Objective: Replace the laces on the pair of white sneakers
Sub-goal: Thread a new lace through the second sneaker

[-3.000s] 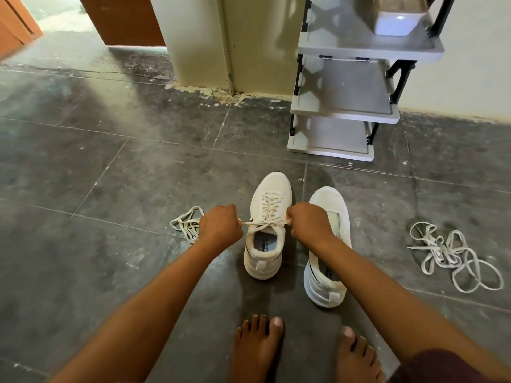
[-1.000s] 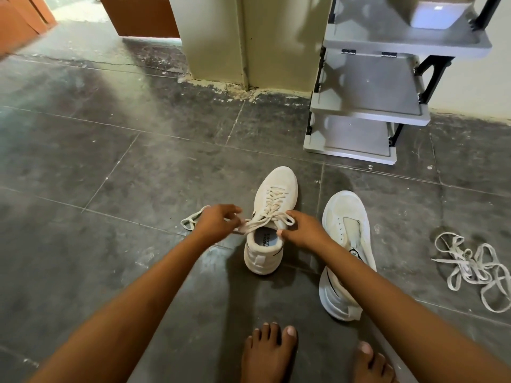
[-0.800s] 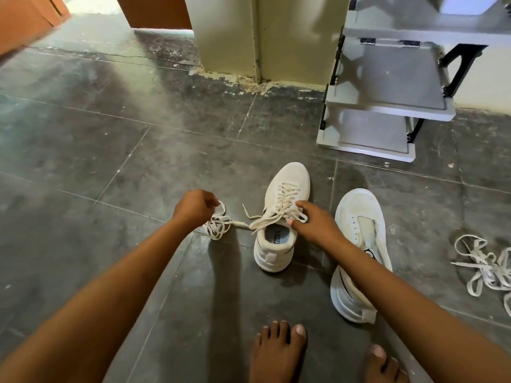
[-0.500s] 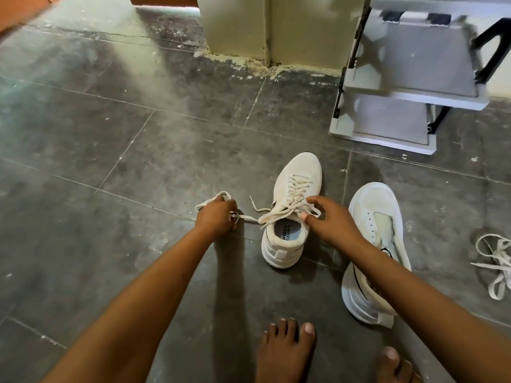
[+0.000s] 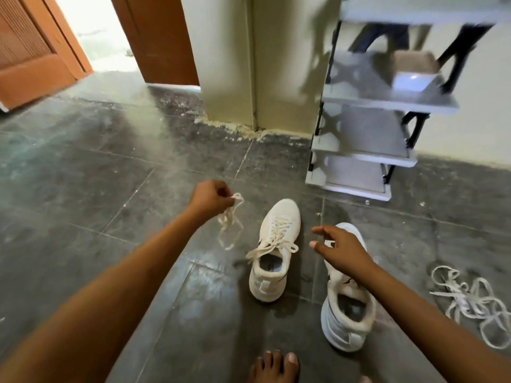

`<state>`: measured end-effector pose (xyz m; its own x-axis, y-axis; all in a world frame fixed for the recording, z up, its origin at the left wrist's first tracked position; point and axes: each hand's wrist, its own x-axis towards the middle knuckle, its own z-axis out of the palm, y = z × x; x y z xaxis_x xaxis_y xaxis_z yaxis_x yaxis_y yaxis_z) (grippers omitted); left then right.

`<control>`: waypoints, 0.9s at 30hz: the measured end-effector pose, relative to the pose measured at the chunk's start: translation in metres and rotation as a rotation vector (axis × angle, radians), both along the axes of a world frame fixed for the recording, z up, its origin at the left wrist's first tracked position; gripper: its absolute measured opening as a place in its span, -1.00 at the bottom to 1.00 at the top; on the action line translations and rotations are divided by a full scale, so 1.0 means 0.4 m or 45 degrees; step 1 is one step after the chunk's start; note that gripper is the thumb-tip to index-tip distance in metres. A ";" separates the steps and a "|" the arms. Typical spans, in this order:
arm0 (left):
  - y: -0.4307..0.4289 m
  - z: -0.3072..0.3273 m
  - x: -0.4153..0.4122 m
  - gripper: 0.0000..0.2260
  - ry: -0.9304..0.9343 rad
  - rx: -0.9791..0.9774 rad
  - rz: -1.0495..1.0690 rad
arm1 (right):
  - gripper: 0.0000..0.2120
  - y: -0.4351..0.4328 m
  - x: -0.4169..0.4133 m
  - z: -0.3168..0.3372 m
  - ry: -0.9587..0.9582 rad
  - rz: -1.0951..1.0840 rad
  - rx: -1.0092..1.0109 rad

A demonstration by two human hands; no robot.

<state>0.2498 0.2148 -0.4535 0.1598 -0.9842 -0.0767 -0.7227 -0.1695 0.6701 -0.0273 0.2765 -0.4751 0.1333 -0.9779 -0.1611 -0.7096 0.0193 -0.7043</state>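
Since half a second earlier, the left hand [image 5: 208,199] had risen from the floor with the spare shoelace [image 5: 225,217], and the right hand [image 5: 343,247] had let go of the tied bow and swung right. The left hand's fingers were curled round the lace's upper end, the rest dangling in loose loops clear of the tiles. The right hand was spread open, holding nothing, above the unlaced sneaker [image 5: 348,313].

The lace looked light, limp and flat, likely to tangle. It is best taken near a tip, so that the end stays stiff enough to thread. Just left of the right hand stood the laced sneaker [image 5: 279,225], upright on its sole, its long axis running away from the person, toe toward the shoe rack [image 5: 359,186] and heel opening nearest the bare feet. The unlaced sneaker lay roughly parallel, toe also pointing away, tipped slightly on its side. A heap of loose laces [image 5: 467,297], probably the old ones, lay well to its right.
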 end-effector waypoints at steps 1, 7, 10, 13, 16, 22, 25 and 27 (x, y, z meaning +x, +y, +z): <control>-0.002 0.056 -0.023 -0.92 0.075 -0.040 -0.023 | -0.68 0.002 -0.010 0.031 -0.005 0.008 -0.013; 0.028 0.336 -0.210 -0.89 0.342 -0.173 -0.183 | -0.71 0.037 -0.082 0.244 -0.087 0.047 -0.098; 0.040 0.416 -0.319 -0.91 0.393 -0.187 -0.247 | -0.70 0.047 -0.131 0.334 -0.073 0.049 -0.198; 0.036 0.467 -0.421 -0.90 0.395 -0.174 -0.329 | -0.68 0.031 -0.169 0.406 -0.141 0.010 -0.219; 0.020 0.487 -0.498 -0.96 0.424 -0.182 -0.331 | -0.64 0.002 -0.195 0.446 -0.208 -0.029 -0.185; 0.025 0.379 -0.572 -0.95 0.556 -0.129 -0.385 | -0.73 0.003 -0.240 0.353 -0.516 -0.154 -0.046; 0.017 0.307 -0.581 -0.89 0.597 -0.073 -0.365 | -0.91 -0.005 -0.267 0.309 -0.499 -0.197 0.055; 0.002 0.291 -0.571 -0.86 0.621 -0.082 -0.277 | -0.89 -0.024 -0.294 0.312 -0.508 -0.317 0.073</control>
